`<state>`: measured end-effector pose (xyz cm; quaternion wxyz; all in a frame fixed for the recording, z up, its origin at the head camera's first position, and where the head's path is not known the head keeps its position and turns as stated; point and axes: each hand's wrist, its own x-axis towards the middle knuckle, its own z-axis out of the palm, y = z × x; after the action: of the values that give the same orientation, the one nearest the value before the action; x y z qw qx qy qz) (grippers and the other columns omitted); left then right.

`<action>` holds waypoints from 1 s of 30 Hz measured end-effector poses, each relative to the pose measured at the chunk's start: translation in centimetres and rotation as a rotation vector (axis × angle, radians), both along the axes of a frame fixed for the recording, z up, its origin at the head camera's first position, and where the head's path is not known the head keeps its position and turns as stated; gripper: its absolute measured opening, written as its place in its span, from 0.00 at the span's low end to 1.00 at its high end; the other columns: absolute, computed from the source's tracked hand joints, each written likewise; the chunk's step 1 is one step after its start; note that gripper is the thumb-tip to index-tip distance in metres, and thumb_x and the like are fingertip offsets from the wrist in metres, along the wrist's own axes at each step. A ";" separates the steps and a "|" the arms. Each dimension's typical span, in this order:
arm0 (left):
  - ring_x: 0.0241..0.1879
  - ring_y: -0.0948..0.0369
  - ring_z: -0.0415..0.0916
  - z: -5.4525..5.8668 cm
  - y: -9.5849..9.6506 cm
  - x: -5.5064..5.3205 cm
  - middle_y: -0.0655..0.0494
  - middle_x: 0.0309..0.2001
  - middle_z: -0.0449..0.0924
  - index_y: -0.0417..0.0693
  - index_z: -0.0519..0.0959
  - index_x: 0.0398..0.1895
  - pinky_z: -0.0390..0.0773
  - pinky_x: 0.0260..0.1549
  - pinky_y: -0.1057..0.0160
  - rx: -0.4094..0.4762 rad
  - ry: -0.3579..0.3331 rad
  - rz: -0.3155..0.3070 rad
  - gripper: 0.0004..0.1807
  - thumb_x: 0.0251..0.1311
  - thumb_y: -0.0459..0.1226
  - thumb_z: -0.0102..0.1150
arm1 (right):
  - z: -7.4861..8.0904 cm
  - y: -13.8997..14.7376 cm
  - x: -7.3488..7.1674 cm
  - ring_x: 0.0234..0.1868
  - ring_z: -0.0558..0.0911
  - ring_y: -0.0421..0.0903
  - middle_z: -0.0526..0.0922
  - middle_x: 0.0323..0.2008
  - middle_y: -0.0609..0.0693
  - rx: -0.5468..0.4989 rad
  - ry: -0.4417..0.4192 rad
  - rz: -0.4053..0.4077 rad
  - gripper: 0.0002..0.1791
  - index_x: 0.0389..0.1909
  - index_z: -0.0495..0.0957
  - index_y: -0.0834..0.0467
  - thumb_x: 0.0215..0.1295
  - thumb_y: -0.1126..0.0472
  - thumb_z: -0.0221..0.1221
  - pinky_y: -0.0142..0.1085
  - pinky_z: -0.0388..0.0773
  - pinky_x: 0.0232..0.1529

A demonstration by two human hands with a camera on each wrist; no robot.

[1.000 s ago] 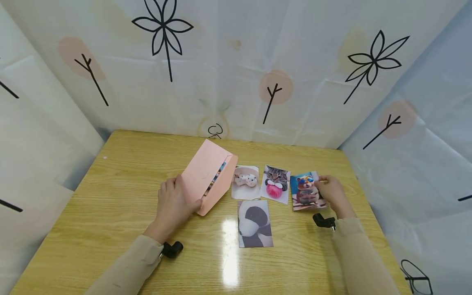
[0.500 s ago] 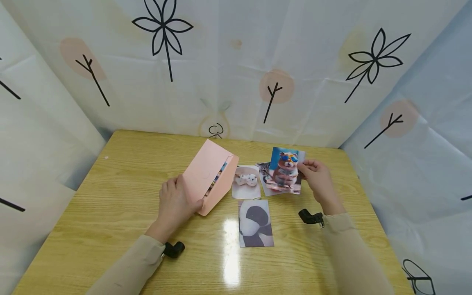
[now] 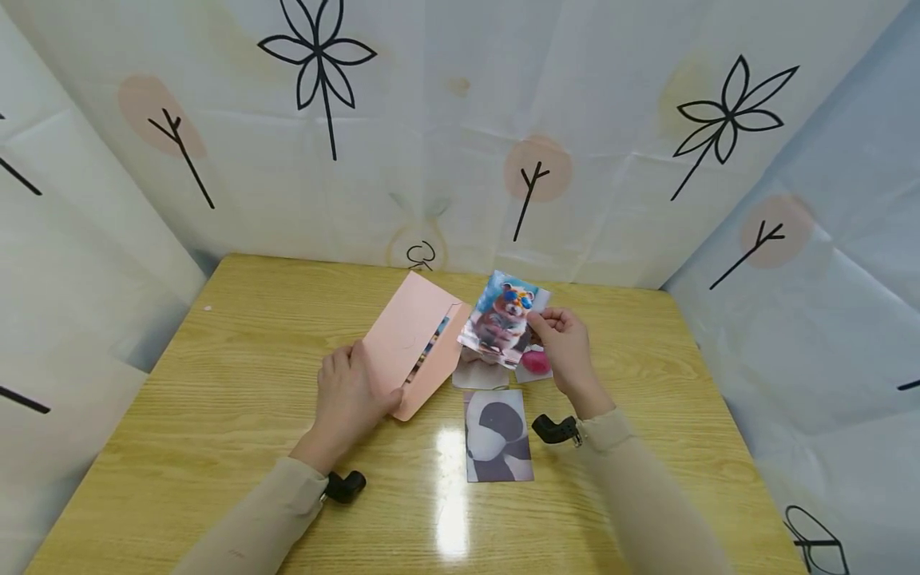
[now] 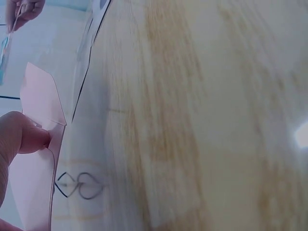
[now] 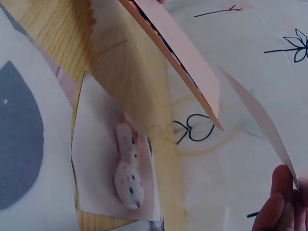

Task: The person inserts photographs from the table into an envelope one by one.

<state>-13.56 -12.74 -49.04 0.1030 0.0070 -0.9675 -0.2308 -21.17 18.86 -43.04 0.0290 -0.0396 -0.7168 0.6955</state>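
My left hand [image 3: 352,399] grips the near left side of a pink envelope [image 3: 406,335], thumb on its front. The envelope is tilted, its flap unfolded to the right, and colourful edges of things inside show in its opening. With thumb and fingers my right hand [image 3: 568,347] pinches the right edge of a photo card [image 3: 503,319] of a hamster in sunglasses. That card is raised beside the flap, over two other cards. In the right wrist view the card [image 5: 262,115] appears edge-on, near the envelope [image 5: 187,57].
On the wooden table [image 3: 237,383] lie a card with two white toy-like animals [image 3: 480,375], partly covered, and a cat card with a pink ball [image 3: 535,363], mostly covered. Nearer lies a grey-and-white card [image 3: 498,435]. A patterned white cloth [image 3: 431,120] hangs behind.
My right hand has lifted the hamster card from the right end of the row and carried it left to the envelope's flap. My left hand and the envelope have shifted slightly right.
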 end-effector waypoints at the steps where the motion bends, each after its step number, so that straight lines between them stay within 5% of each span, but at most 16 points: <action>1: 0.56 0.36 0.56 0.0 0.0 0.0 0.29 0.55 0.62 0.25 0.59 0.64 0.57 0.55 0.41 0.000 0.002 0.002 0.58 0.39 0.59 0.70 | -0.1 -0.3 0.0 0.30 0.80 0.45 0.78 0.31 0.53 -0.005 0.006 -0.006 0.16 0.42 0.71 0.66 0.65 0.58 0.62 0.41 0.80 0.41; 13: 0.52 0.37 0.58 0.2 0.1 0.5 0.29 0.51 0.64 0.28 0.62 0.60 0.59 0.52 0.42 0.009 0.054 0.026 0.55 0.37 0.59 0.72 | -1.6 -3.5 0.4 0.30 0.80 0.50 0.77 0.37 0.68 -0.047 0.048 -0.054 0.15 0.43 0.72 0.65 0.65 0.58 0.62 0.35 0.80 0.33; 19: 0.51 0.38 0.58 0.2 0.3 0.6 0.30 0.51 0.64 0.27 0.61 0.61 0.60 0.51 0.43 0.010 0.047 0.033 0.57 0.38 0.61 0.71 | -2.5 -4.3 0.6 0.26 0.79 0.44 0.78 0.33 0.62 -0.015 0.084 -0.043 0.15 0.42 0.72 0.64 0.65 0.57 0.62 0.38 0.80 0.33; 26: 0.48 0.39 0.59 0.1 0.6 0.5 0.31 0.50 0.64 0.27 0.62 0.60 0.62 0.49 0.43 0.004 0.057 0.037 0.56 0.39 0.62 0.70 | -3.1 -5.2 1.3 0.29 0.80 0.56 0.79 0.31 0.57 0.036 0.084 0.005 0.15 0.40 0.74 0.62 0.63 0.55 0.64 0.55 0.78 0.38; 30: 0.47 0.40 0.59 0.1 0.7 0.5 0.31 0.49 0.65 0.27 0.62 0.60 0.62 0.47 0.44 -0.002 0.062 0.039 0.56 0.39 0.63 0.69 | -3.4 -5.8 1.5 0.28 0.81 0.57 0.80 0.31 0.59 0.060 0.075 0.026 0.16 0.40 0.74 0.63 0.62 0.56 0.65 0.54 0.79 0.37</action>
<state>-13.09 -12.08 -48.96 0.1376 0.0184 -0.9638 -0.2278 -19.66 13.09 -46.44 0.0480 -0.0031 -0.7361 0.6752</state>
